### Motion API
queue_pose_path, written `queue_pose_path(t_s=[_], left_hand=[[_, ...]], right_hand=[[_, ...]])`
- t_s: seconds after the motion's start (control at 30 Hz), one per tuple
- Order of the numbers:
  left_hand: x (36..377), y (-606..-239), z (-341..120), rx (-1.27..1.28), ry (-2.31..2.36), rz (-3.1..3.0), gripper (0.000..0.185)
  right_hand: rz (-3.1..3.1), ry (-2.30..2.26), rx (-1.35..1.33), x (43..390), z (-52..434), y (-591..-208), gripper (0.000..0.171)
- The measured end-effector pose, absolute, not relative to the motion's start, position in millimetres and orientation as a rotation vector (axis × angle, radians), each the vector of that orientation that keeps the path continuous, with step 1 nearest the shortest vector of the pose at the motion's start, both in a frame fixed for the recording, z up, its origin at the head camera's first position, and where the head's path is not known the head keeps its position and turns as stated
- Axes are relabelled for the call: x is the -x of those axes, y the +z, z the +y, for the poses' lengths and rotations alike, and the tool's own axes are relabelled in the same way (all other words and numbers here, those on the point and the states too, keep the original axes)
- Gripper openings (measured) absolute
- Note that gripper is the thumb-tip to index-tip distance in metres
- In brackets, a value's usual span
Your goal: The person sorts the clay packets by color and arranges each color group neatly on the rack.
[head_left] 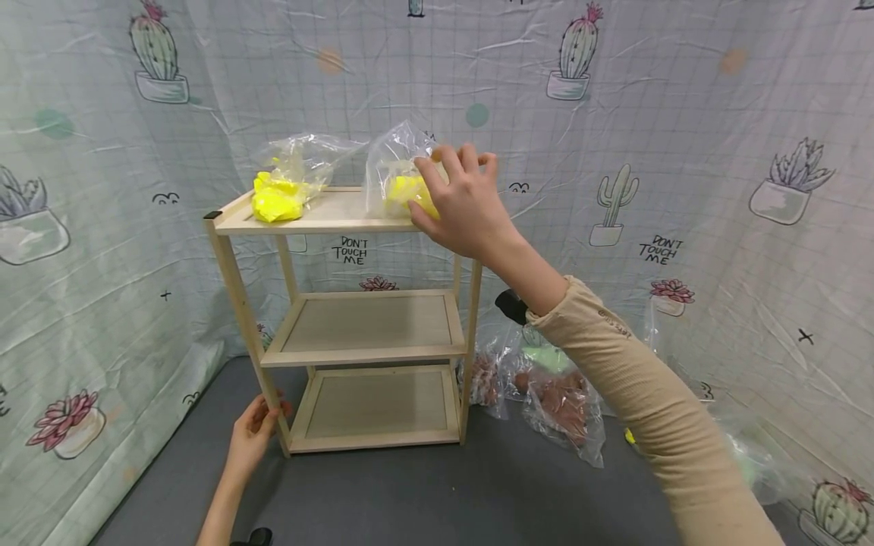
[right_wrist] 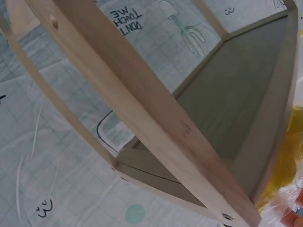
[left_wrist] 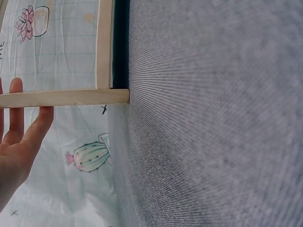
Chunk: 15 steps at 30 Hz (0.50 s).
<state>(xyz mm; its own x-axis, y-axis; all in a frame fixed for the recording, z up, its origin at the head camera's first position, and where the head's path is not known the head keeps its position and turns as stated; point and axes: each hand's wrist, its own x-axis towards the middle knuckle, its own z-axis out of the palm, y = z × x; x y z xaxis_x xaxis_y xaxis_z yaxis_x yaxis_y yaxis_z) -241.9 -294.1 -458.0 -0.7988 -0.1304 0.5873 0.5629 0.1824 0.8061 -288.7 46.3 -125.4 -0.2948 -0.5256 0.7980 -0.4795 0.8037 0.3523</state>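
A pale wooden three-tier shelf [head_left: 362,353] stands on the grey floor. Two clear bags lie on its top tier. The left bag [head_left: 280,199] holds something yellow. My right hand [head_left: 437,186] grips the right bag [head_left: 392,182], fingers curled over its top and thumb low by the yellow contents. In the right wrist view the shelf frame [right_wrist: 142,109] fills the picture, with the yellow bag [right_wrist: 289,161] at the right edge. My left hand [head_left: 262,421] holds the shelf's front-left leg [head_left: 239,303] near the floor; the leg [left_wrist: 66,98] crosses its fingers [left_wrist: 19,123].
Clear bags with brown contents [head_left: 563,406] and a green one [head_left: 546,356] lie on the floor right of the shelf. Another clear bag [head_left: 751,462] lies further right. Cactus-print cloth [head_left: 683,152] hangs on all sides. The lower two tiers hold nothing.
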Motion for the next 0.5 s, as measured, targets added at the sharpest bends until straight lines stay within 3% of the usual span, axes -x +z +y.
queue_pose_path(t_s=[0.5], left_hand=[[243, -460, -294, 0.349, -1.647, -1.957, 0.024]], right_hand=[[-1.957, 0.002, -0.883, 294, 69, -138, 0.060]])
